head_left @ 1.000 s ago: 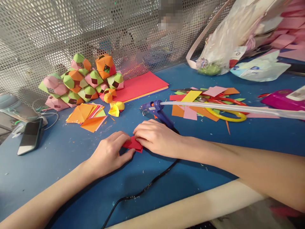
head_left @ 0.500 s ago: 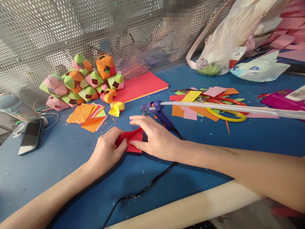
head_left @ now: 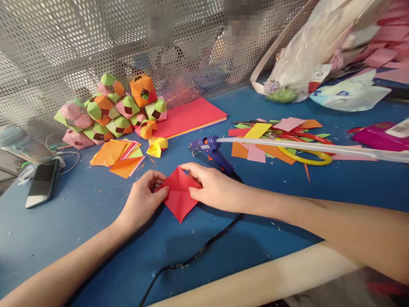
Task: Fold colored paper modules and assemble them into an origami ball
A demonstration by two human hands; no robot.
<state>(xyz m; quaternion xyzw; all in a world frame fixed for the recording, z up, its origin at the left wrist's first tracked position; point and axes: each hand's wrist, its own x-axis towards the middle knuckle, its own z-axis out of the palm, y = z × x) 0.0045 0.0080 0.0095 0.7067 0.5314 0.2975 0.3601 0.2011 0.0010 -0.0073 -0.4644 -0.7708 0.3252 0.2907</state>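
A creased red square of paper (head_left: 180,196) is held between both hands just over the blue table, one corner pointing at me. My left hand (head_left: 145,194) pinches its left corner, thumb on top. On the opposite side my right hand (head_left: 207,183) grips the right corner, its thumb on the face and its fingers along the upper right edge. Creases cross near the middle of the sheet. Just beyond my right hand lies a blue hot glue gun (head_left: 212,151) with a long clear glue stick (head_left: 287,146) sticking out of its back.
Folded paper balls (head_left: 102,108) are piled by the mesh screen (head_left: 191,55). Near them are loose orange squares (head_left: 110,153), red sheets (head_left: 194,115) and a phone (head_left: 41,181). Scissors (head_left: 306,160) lie among paper scraps at right. A black cord (head_left: 194,256) crosses the table.
The red paper, folded over and partly covered before, is now opened out flat and turned so a corner faces me. My right hand has shifted slightly down and right.
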